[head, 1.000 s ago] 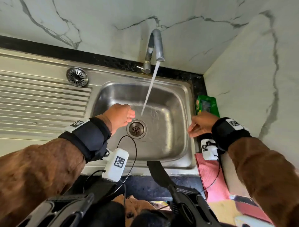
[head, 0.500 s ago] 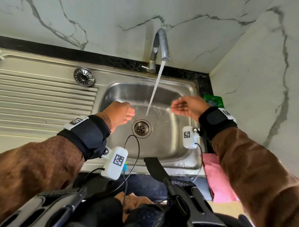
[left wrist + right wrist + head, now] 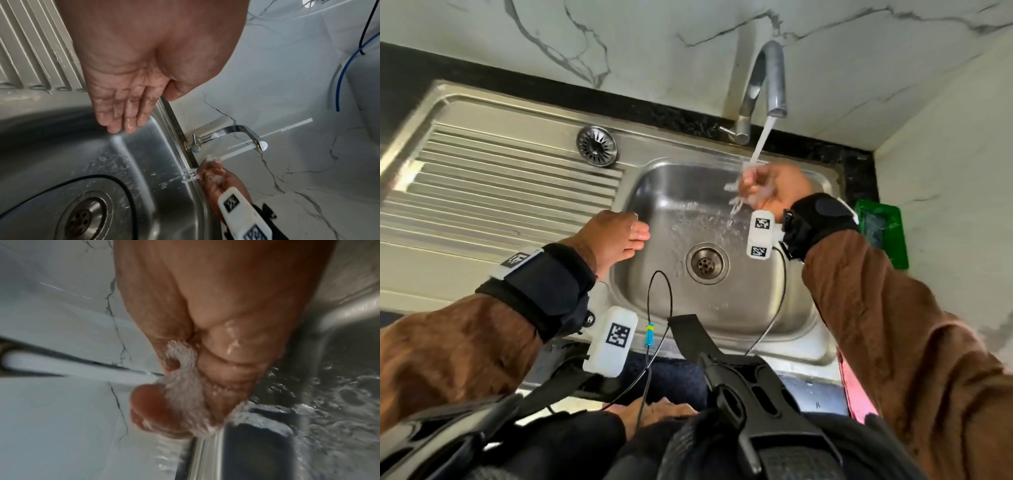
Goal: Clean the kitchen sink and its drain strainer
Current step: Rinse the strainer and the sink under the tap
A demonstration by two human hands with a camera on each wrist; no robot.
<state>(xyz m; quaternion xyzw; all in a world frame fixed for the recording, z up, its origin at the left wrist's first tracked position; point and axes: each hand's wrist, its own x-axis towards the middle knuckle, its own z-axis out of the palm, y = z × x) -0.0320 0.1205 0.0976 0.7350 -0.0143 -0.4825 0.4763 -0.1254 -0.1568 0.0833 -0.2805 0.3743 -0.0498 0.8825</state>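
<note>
Two hands over sink point(image 3: 722, 308), left hand point(image 3: 616, 236) flat, empty, right hand point(image 3: 774, 186) curled, empty, under stream point(image 3: 762, 140)

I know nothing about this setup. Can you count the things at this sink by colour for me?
Silver metal: 3 (sink, tap, strainer lying on the drainboard)
Green: 1 (box)
Pink: 1 (cloth)
Total: 5
</note>
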